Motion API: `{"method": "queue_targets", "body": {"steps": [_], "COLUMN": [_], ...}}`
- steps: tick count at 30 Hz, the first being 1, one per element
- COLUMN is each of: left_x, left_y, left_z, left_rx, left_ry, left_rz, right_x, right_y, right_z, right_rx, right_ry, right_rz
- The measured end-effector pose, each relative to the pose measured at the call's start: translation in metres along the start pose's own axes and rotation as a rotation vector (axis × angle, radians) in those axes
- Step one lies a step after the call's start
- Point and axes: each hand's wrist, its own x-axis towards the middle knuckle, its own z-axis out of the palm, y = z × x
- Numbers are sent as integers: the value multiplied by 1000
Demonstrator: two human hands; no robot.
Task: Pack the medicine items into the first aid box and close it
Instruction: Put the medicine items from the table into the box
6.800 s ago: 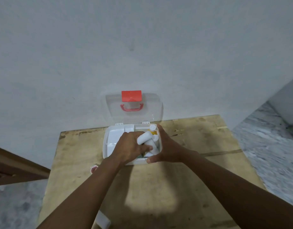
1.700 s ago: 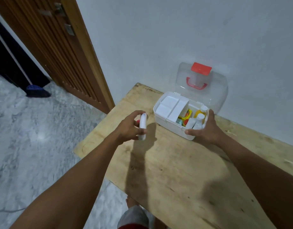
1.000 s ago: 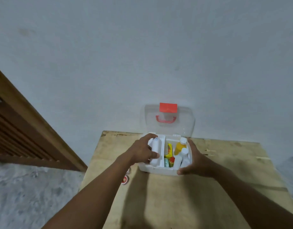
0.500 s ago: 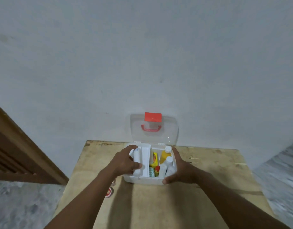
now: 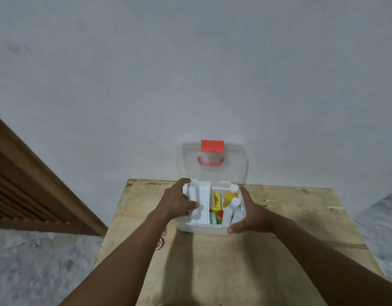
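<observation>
The first aid box point(image 5: 209, 226), white with its clear lid point(image 5: 234, 164) standing open against the wall, is sitting at the far edge of a wooden table point(image 5: 234, 272). The left hand point(image 5: 177, 202) is curling around a white tube point(image 5: 193, 203), laying it in the box's left compartment. The right hand point(image 5: 251, 215) is cupping the box's right wall, fingers spread, thumb at the front corner. Inside the box, right of the divider, a yellow bottle point(image 5: 230, 198) and white bottles point(image 5: 234, 209) are standing.
</observation>
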Motion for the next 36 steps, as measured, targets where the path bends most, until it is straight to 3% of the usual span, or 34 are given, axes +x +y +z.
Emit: {"method": "queue_targets", "body": {"steps": [14, 19, 23, 30, 33, 36], "left_x": [4, 8, 10, 6, -1, -20], "left_y": [9, 4, 7, 8, 6, -4], "left_z": [21, 33, 38, 35, 31, 22], "left_rx": [53, 161, 377, 384, 394, 382], "left_ry": [-53, -42, -5, -70, -4, 168], "left_rz": [25, 38, 66, 68, 134, 221], "right_x": [1, 0, 1, 2, 4, 1], "right_y": [4, 3, 4, 4, 6, 0], "right_z": [1, 3, 3, 2, 1, 1], "right_rx": [52, 24, -12, 11, 16, -2], "right_ry": [-9, 7, 20, 31, 28, 19], "right_rz": [26, 51, 71, 62, 45, 35]}}
